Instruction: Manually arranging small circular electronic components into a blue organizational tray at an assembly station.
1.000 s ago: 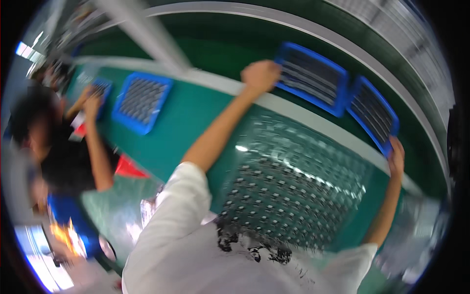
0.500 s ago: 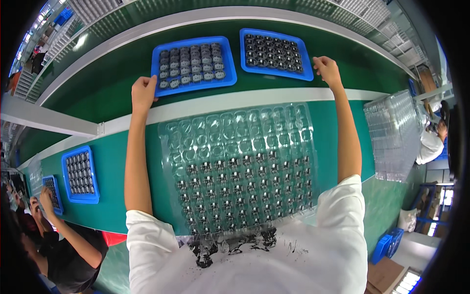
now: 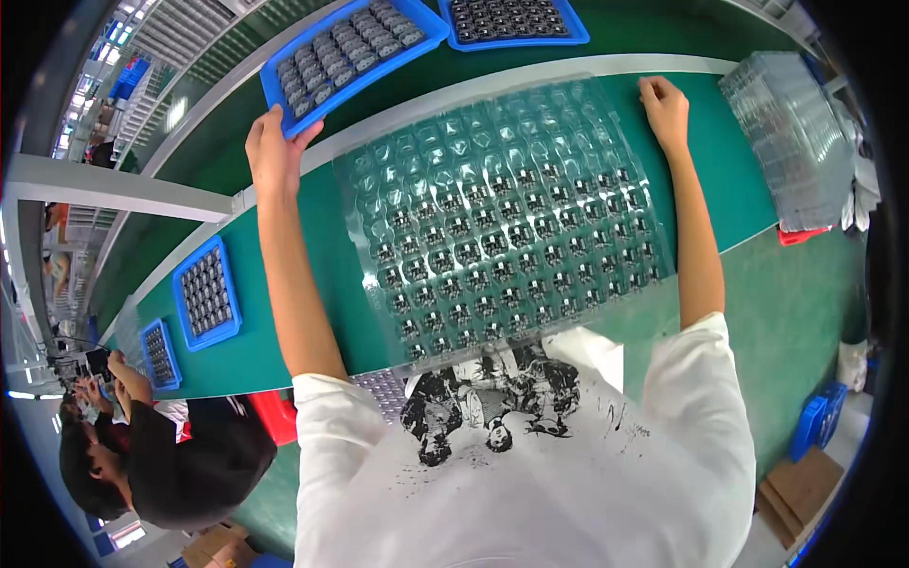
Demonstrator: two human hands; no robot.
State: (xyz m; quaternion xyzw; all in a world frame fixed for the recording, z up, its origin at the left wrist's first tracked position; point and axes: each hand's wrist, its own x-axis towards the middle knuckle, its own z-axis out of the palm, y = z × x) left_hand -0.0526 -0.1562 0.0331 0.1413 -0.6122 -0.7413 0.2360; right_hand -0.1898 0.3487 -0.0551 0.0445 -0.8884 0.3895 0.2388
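My left hand grips the near left corner of a blue plastic tray, thumb on its near side. Rows of round grey parts fill that tray, which sits turned at a slant. Beside it on the right is another blue tray with dark round parts. My right hand is loosely curled over the green tabletop, with nothing visible in its fingers. Between my forearms lies a large clear blister tray. Small black-and-silver parts sit in its nearer pockets; the far rows are unfilled.
A stack of clear blister trays stands at the table's right end. Two more blue trays of parts, one larger and one smaller, lie to the left. A co-worker in black sits there. A white rail borders the bench's far side.
The left blue tray has turned to a slant with my left hand on its corner. My right hand has moved away from the other blue tray, toward the blister tray's right side. The view has shifted.
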